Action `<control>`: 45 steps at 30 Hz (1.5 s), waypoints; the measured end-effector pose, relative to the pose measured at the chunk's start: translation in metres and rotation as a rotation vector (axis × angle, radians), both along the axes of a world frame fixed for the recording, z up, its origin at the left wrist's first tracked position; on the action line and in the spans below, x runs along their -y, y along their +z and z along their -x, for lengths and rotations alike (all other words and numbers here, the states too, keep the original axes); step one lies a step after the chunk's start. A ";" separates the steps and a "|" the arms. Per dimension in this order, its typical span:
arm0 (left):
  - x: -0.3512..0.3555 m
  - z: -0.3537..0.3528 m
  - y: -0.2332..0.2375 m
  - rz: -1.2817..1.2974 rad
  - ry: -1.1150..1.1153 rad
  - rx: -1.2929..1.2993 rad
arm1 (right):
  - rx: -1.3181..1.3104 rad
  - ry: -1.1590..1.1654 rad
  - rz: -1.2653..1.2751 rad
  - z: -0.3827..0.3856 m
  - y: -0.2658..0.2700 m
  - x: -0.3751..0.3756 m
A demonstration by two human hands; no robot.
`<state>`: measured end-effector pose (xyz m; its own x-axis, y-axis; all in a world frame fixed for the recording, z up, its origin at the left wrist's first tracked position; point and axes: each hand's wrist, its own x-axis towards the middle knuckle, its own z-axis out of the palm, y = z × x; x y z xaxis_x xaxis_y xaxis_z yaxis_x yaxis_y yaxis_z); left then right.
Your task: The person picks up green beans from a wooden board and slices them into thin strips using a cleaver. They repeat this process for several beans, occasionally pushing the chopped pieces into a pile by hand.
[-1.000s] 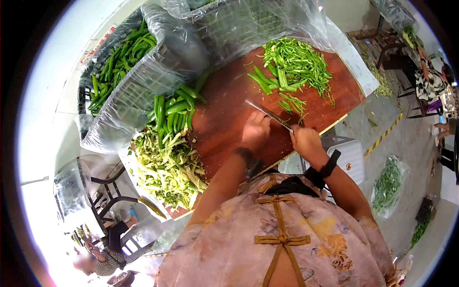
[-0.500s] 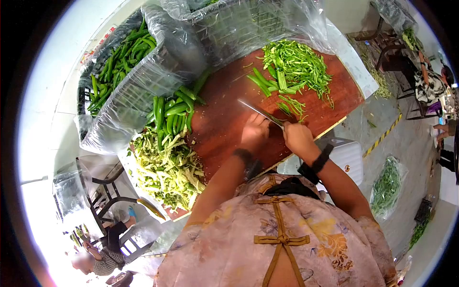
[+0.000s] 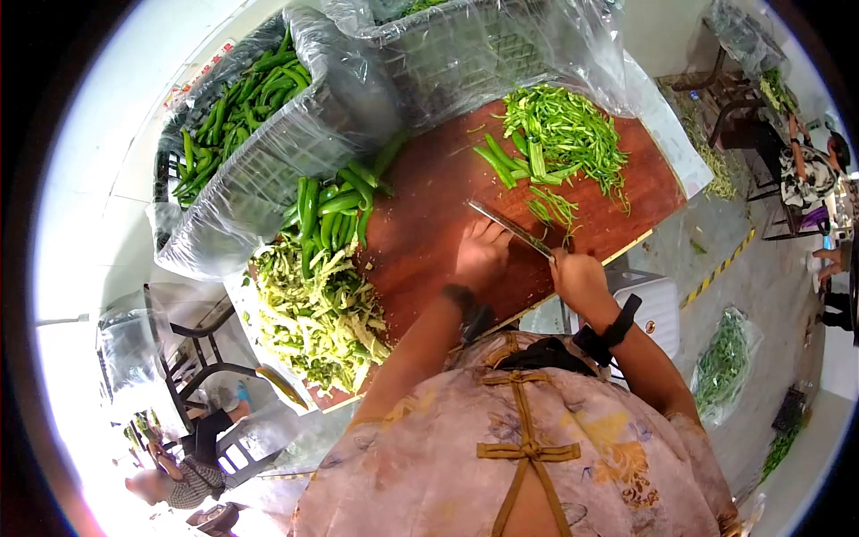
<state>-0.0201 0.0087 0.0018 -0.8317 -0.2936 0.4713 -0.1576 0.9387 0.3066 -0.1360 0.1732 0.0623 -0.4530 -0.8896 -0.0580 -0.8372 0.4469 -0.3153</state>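
My right hand [image 3: 578, 276] is closed round the handle of a knife [image 3: 512, 227], whose blade points up and left over the brown board [image 3: 420, 224]. Just below the blade, my left hand [image 3: 483, 252] rests with bent fingers; whatever may be under them is hidden. Beyond the knife lie thin green shreds [image 3: 553, 208] and a heap of sliced green peppers [image 3: 573, 134]. Whole green peppers [image 3: 333, 213] lie at the board's left, above a pile of pale pepper cores [image 3: 313, 313].
A plastic-lined crate [image 3: 170, 192] of whole peppers stands at the upper left, another lined crate [image 3: 483, 54] behind the board. A white stool [image 3: 651, 304] is below the right edge. A bag of greens [image 3: 723, 365] lies on the floor. Other people sit at both sides.
The knife and my right hand have moved slightly right, and the blade lies at a somewhat different angle. My left hand has shifted slightly right. The whole view has also shifted a little.
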 end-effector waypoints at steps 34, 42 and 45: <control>0.000 -0.002 -0.003 -0.132 -0.011 0.044 | 0.062 -0.037 -0.030 -0.004 0.016 -0.007; 0.001 -0.003 0.001 -0.162 -0.048 0.003 | 0.023 0.040 0.010 0.001 -0.008 0.038; 0.006 0.004 -0.013 -0.143 -0.032 0.102 | 0.037 0.031 0.014 0.005 -0.012 0.070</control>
